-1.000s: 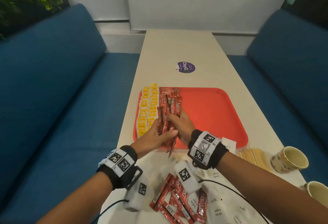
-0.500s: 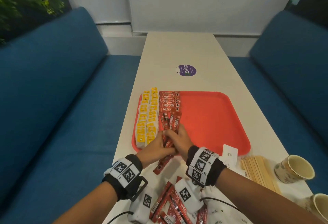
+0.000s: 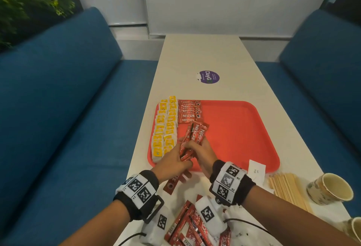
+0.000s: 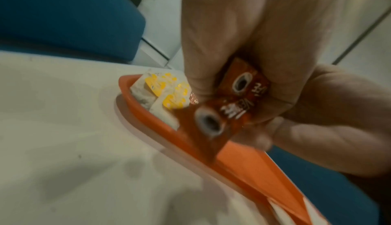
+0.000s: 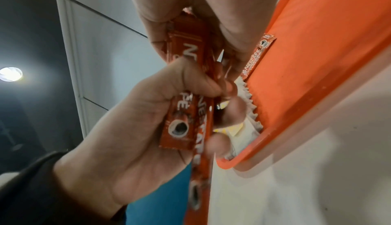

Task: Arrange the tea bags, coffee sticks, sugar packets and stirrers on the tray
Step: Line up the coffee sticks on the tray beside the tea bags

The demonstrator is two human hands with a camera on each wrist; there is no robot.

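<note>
Both hands hold one bundle of red coffee sticks [image 3: 195, 136] over the near left of the red tray [image 3: 244, 128]. My left hand [image 3: 175, 160] grips its lower end [image 4: 239, 94]; one stick [image 3: 172, 183] juts down past the tray's near edge. My right hand [image 3: 201, 148] pinches the bundle [image 5: 186, 58] higher up. A row of coffee sticks [image 3: 189, 111] lies at the tray's far left, beside two columns of yellow tea bags [image 3: 166, 126]. More coffee sticks [image 3: 185, 226], white sugar packets [image 3: 256, 169] and wooden stirrers [image 3: 287, 189] lie on the table.
Two paper cups [image 3: 330, 189] [image 3: 353, 230] stand at the table's right near edge. A purple sticker [image 3: 209, 77] is on the white table [image 3: 195, 54] beyond the tray. Blue sofas [image 3: 58, 99] flank both long sides. The tray's right part holds nothing.
The hands have drawn the bundle back toward the tray's near left corner, uncovering the laid row of sticks. One stick now sticks out below my left hand.
</note>
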